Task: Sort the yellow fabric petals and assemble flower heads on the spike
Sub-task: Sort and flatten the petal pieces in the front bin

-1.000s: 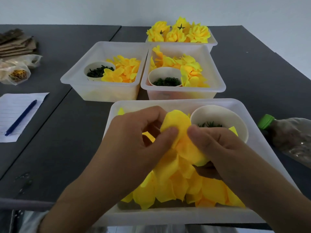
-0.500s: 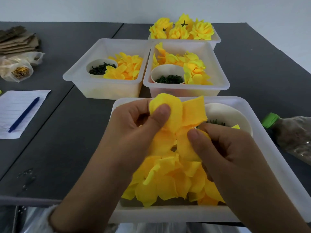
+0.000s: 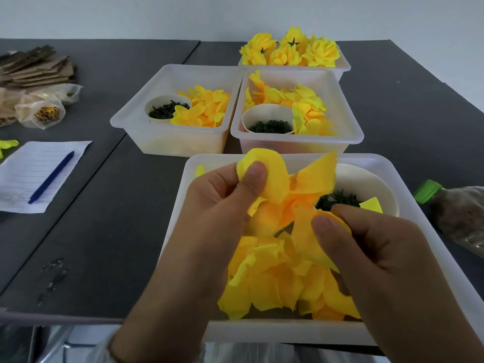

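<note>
**Op:** My left hand [image 3: 217, 205] pinches a petal layer [image 3: 272, 179] at its top lobe, thumb over fingers. My right hand [image 3: 366, 247] pinches a lower lobe of the same piece. It hangs between them, just above the near tray [image 3: 183, 205].

**Obs:** What could go wrong?

**Op:** I think two layers may be stuck together; pulling too hard could tear the fabric, or one could drop back into the petal pile [image 3: 275, 284] unsorted. I see no spike, so I can't judge the threading.

**Obs:** Counts?

**Op:** Four trays: the near one, two middle trays [image 3: 125, 121] [image 3: 351, 121] and a far tray [image 3: 344, 65] holding about five finished heads [image 3: 288, 52]. Three cups [image 3: 366, 179] of dark green bits, one per petal tray. One pen [image 3: 51, 178], one paper sheet [image 3: 34, 158].
</note>
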Motion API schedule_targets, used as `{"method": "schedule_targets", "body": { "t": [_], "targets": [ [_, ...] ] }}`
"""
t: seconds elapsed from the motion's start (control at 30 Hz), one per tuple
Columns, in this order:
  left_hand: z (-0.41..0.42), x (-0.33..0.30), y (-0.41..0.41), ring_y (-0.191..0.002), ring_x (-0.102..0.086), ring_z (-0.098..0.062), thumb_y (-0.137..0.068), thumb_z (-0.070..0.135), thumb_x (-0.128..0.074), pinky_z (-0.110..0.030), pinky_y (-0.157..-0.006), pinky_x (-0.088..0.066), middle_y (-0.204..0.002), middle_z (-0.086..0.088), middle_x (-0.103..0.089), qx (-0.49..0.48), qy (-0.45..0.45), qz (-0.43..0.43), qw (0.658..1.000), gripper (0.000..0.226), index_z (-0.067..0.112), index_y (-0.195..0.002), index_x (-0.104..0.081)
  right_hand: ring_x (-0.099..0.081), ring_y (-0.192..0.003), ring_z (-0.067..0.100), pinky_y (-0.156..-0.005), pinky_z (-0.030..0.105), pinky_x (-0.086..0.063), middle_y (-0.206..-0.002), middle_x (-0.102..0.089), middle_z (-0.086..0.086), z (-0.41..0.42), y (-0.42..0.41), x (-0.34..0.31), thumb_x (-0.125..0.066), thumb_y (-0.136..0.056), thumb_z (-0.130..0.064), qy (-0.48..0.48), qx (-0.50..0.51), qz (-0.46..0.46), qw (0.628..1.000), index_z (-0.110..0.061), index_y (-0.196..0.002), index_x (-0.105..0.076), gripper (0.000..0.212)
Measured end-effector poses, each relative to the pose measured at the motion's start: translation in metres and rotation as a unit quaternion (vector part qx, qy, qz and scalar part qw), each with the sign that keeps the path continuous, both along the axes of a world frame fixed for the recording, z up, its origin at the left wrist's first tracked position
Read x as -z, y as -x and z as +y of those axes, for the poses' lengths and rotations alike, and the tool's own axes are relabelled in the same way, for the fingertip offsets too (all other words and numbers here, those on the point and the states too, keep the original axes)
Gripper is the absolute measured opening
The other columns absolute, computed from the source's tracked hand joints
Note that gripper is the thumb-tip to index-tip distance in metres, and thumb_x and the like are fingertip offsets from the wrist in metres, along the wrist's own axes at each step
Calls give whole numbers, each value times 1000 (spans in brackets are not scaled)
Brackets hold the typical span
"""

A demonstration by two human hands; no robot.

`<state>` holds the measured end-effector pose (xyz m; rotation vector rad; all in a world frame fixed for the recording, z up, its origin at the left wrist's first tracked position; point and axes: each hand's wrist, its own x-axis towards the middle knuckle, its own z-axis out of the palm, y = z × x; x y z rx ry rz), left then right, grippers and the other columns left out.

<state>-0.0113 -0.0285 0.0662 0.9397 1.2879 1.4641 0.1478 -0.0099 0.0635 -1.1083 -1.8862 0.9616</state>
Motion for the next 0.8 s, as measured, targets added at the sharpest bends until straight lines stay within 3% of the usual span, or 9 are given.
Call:
{"method": "schedule_targets", "body": {
  "t": [0.03, 0.1, 0.23, 0.3, 0.4, 0.53, 0.67, 0.8],
  "targets": [
    [-2, 0, -4, -76, -68, -36, -80, 47, -62, -49, -69, -60, -76, -16, -70, -18, -7, 43, 999, 38, 11, -81, -74, -43, -45, 14, -41, 27, -33, -48, -44, -1, 1, 1, 0, -40, -75, -61, -12, 9, -20, 1000, -14, -64, -50, 50],
    [-4, -1, -11, -84, -62, -46, -84, 48, -66, -60, -71, -55, -83, -26, -66, -49, -38, 112, 992, 43, 5, -85, -71, -51, -56, 11, -46, 20, -38, -60, -54, -7, 2, 3, -1, -37, -76, -62, -38, 33, -60, 997, -21, -65, -52, 45],
    [-2, 1, -15, -80, -59, -48, -80, 40, -61, -61, -66, -52, -80, -28, -63, -74, -70, 150, 983, 37, 4, -82, -70, -58, -86, -4, -53, 17, -46, -97, -56, -28, 1, 8, -1, -33, -75, -73, -39, 37, -74, 996, -39, -91, -47, 39],
    [-1, 1, -16, -75, -63, -43, -78, 37, -68, -55, -64, -56, -75, -21, -67, -78, -74, 139, 984, 33, 4, -79, -70, -64, -71, 0, -51, 20, -49, -87, -64, -23, 2, 9, -2, -43, -81, -65, 5, 16, -30, 999, -38, -95, -48, 31],
    [-1, 3, -14, -67, -66, -30, -76, 38, -75, -38, -58, -58, -68, -10, -69, -88, -76, 123, 986, 32, 7, -75, -70, -60, -45, 9, -46, 23, -50, -63, -66, -1, 6, 10, -5, -50, -81, -39, 57, 4, 32, 998, -21, -89, -54, 20],
    [1, 4, -12, -50, -56, -11, -67, 44, -68, -20, -49, -48, -54, 0, -59, -66, -59, 100, 991, 39, 6, -63, -62, -51, -38, 6, -40, 18, -43, -55, -61, 6, 8, 6, -4, -51, -79, -33, 93, 24, 58, 994, -19, -86, -57, 17],
    [2, 6, -10, -46, -48, -7, -60, 54, -66, -18, -44, -43, -50, -10, -49, -60, -42, 172, 982, 55, 0, -58, -52, -59, -46, 14, -45, 30, -49, -58, -61, 5, 4, 9, 3, -53, -80, -35, 8, 57, 17, 998, -31, -97, -46, 19],
    [0, 6, -11, -42, -37, -4, -61, 62, -70, -13, -41, -34, -44, 1, -38, -63, -54, 235, 969, 54, 19, -47, -40, -58, -51, 18, -42, 39, -49, -65, -54, 1, 5, 11, 6, -53, -91, -22, -115, 49, -21, 992, -35, -92, -38, 20]
  ]
}}
